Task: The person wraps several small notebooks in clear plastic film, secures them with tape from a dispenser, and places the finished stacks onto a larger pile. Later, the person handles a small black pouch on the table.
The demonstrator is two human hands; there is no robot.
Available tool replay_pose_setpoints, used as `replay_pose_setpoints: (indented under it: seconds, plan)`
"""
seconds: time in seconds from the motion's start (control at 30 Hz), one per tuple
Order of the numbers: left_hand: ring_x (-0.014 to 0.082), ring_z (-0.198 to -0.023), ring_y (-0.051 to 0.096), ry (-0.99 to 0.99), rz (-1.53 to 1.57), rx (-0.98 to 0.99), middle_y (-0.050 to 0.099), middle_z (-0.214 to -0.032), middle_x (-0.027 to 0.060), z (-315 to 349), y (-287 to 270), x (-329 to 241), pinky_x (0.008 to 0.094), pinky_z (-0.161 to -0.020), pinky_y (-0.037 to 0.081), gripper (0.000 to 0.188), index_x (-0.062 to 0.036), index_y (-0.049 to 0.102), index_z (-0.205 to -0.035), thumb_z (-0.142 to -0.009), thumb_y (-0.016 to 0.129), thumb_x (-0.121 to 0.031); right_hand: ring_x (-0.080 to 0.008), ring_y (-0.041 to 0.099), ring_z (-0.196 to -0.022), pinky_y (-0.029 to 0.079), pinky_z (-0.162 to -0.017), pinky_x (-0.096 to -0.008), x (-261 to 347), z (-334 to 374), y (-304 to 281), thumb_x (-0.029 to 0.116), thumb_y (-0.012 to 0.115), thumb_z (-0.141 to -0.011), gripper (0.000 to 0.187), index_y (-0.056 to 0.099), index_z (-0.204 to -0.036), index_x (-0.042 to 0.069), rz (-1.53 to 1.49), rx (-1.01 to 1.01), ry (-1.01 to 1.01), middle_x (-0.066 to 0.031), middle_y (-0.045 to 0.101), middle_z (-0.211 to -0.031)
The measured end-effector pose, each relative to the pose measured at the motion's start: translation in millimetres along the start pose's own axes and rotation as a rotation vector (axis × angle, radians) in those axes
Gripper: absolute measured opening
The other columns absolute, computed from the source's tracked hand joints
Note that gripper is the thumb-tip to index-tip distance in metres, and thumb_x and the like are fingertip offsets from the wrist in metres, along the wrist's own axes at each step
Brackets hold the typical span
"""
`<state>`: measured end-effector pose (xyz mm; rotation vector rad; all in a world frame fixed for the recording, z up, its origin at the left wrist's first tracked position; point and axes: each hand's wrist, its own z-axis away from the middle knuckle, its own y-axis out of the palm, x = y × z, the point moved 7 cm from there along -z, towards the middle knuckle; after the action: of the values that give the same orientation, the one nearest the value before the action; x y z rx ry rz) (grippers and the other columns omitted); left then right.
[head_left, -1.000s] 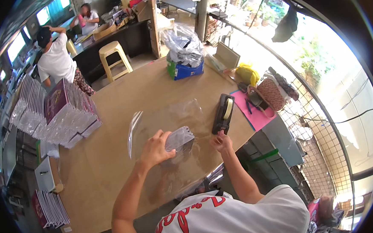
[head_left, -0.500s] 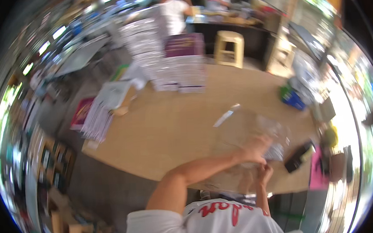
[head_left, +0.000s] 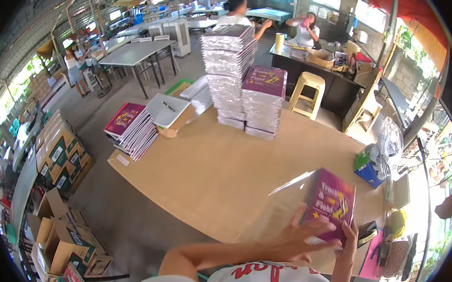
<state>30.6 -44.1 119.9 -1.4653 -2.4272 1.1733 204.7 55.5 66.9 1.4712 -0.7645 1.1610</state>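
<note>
A purple-covered spiral notebook (head_left: pixel 329 199) is tilted up over the near right of the table. My right hand (head_left: pixel 349 241) grips its lower right edge, thumb against the cover. My left hand (head_left: pixel 300 240) reaches across the notebook's lower part, fingers spread and slightly blurred. Clear plastic (head_left: pixel 274 210) shows to the left of the notebook, with a shiny edge near its top. Whether the notebook is inside that plastic, I cannot tell.
Tall stacks of plastic-wrapped notebooks (head_left: pixel 227 84) stand at the table's (head_left: pixel 202 178) far side. More notebooks (head_left: pixel 132 128) are piled at its left, beside a box with a pen (head_left: pixel 170 111). A blue-green box with clear plastic (head_left: pixel 371 165) sits right. Two people work beyond.
The purple notebook now shows in my right hand; earlier my hands were close together over clear plastic. My left hand has spread its fingers. The view has shifted and sharpened.
</note>
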Motion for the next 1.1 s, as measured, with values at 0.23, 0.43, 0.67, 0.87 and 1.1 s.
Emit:
replay_pose_setpoints:
  seconds: [0.23, 0.43, 0.67, 0.87, 1.1]
  plan:
    - [0.0385, -0.133, 0.037, -0.592, -0.240, -0.514, 0.035, -0.146, 0.0197, 58.9, -63.3, 79.0, 0.0572, -0.108, 0.031, 0.087, -0.0057, 0.038, -0.147, -0.079, 0.081, -0.041, -0.0162, 0.060, -0.106, 0.046, -0.091, -0.0298, 65.6, -234.9, 150.4, 0.018, 0.071, -0.085, 0.058, 0.053, -0.136, -0.002, 0.002, 0.148, -0.277, -0.0090, 0.062, -0.120]
    - [0.0374, -0.145, 0.024, -1.035, 0.643, -1.004, 0.017, -0.160, 0.0135, 82.6, -93.0, 287.5, 0.0567, -0.113, 0.027, 0.094, -0.0145, 0.016, -0.156, -0.089, 0.055, -0.068, -0.0222, 0.063, -0.101, 0.049, -0.089, -0.0344, 28.7, -428.5, 245.3, 0.020, 0.078, -0.076, 0.063, 0.055, -0.132, 0.002, 0.352, 0.021, -0.173, -0.0120, 0.065, -0.117]
    - [0.0370, -0.151, 0.009, -0.722, 1.239, -1.192, 0.003, -0.167, 0.0082, 61.1, -146.1, 494.1, 0.0649, -0.115, 0.010, 0.119, -0.0192, 0.006, -0.160, -0.073, 0.039, -0.094, -0.0249, 0.062, -0.093, 0.052, -0.083, -0.0426, -45.2, -437.0, 326.2, 0.021, 0.078, -0.071, 0.070, 0.042, -0.131, 0.010, -0.230, 0.358, 0.132, -0.0117, 0.060, -0.104]
    - [0.0348, -0.151, 0.008, -1.204, 1.305, -1.329, 0.008, -0.167, 0.0081, -51.8, -101.6, 524.3, 0.0712, -0.111, -0.005, 0.132, -0.0156, 0.012, -0.160, -0.062, 0.033, -0.102, -0.0228, 0.062, -0.082, 0.049, -0.075, -0.0372, -38.7, -532.4, 261.7, 0.023, 0.073, -0.073, 0.037, 0.060, -0.105, 0.009, -0.157, 0.336, 0.190, -0.0097, 0.062, -0.094]
    - [0.0383, -0.147, 0.023, -1.313, 1.289, -1.809, 0.020, -0.162, 0.0149, -13.1, -98.8, 588.9, 0.0667, -0.113, 0.018, 0.117, -0.0031, 0.015, -0.156, -0.078, 0.044, -0.086, -0.0277, 0.065, -0.087, 0.052, -0.083, -0.0474, -38.7, -534.9, 292.4, 0.030, 0.070, -0.075, 0.038, 0.068, -0.104, 0.004, -0.203, 0.330, 0.158, -0.0111, 0.070, -0.098]
